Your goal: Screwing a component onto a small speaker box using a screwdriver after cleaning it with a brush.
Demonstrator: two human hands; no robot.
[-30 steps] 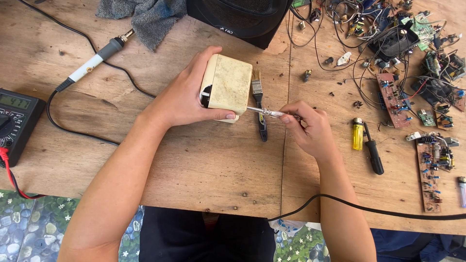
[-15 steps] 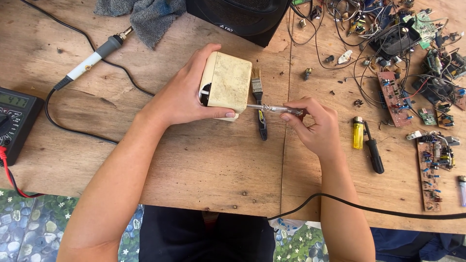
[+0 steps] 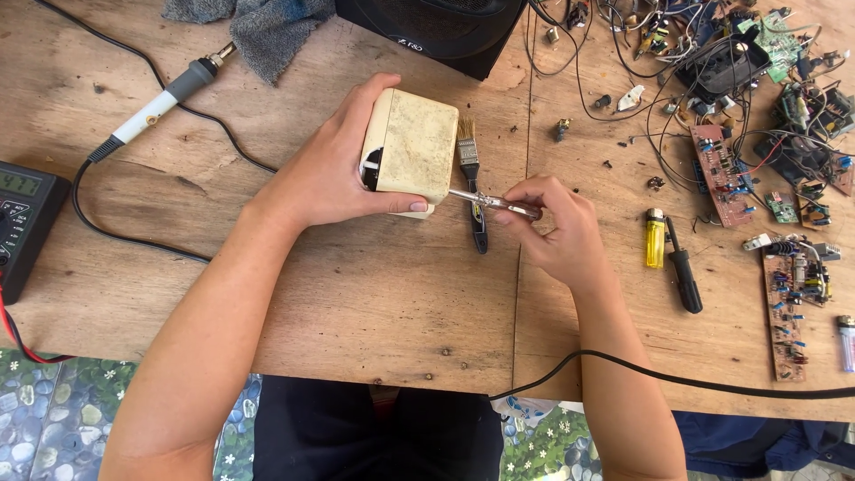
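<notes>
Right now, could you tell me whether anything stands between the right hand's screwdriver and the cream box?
Nothing visible does: the screwdriver in the right hand reaches the cream box, passing above the paintbrush.

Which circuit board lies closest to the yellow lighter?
The long brown circuit board up and right of the yellow lighter; the other brown board lies farther right, past the black-handled screwdriver.

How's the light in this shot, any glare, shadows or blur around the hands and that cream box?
Head view: even, soft daylight; only faint shadows under the left hand and right hand. The cream box is sharp, no glare. A small glint shows on the metal tool. No motion blur.
</notes>
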